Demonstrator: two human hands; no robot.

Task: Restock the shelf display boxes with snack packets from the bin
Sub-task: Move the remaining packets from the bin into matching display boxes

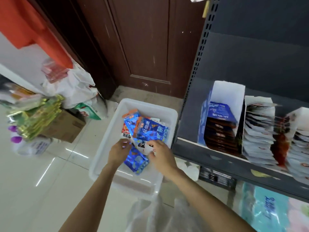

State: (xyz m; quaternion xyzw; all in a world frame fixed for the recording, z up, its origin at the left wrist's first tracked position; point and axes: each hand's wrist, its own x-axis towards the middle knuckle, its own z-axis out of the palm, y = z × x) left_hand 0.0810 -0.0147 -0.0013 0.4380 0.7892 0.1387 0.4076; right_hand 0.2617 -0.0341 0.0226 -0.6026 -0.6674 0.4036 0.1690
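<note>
Where the white plastic bin [107,141] sits on the pale tiled floor [50,190], its right rim runs close beside the dark metal shelf unit [189,124] and its far rim lies near the brown wooden door [142,47], so open floor remains only along the bin's left side and toward the viewer. Inside the bin, blue snack packets [150,129] are heaped toward the far half, while the near half shows bare bottom. Both forearms reach in over the near rim. The left hand [118,152], knuckles up and fingers curled downward, pinches the top edge of a blue packet [136,160] that lies below and between the two hands. The right hand [161,155], also palm down with fingers bent, grips a white-and-dark packet [142,145] at the middle of the heap. On the shelf at the right, a blue display box [217,113] stands at the shelf's left end holding dark packets, and a white display box [259,129] just beside it is packed with pale packets. A cardboard box [66,128] and white plastic bags [75,87] crowd the floor beyond the bin's far left corner.
</note>
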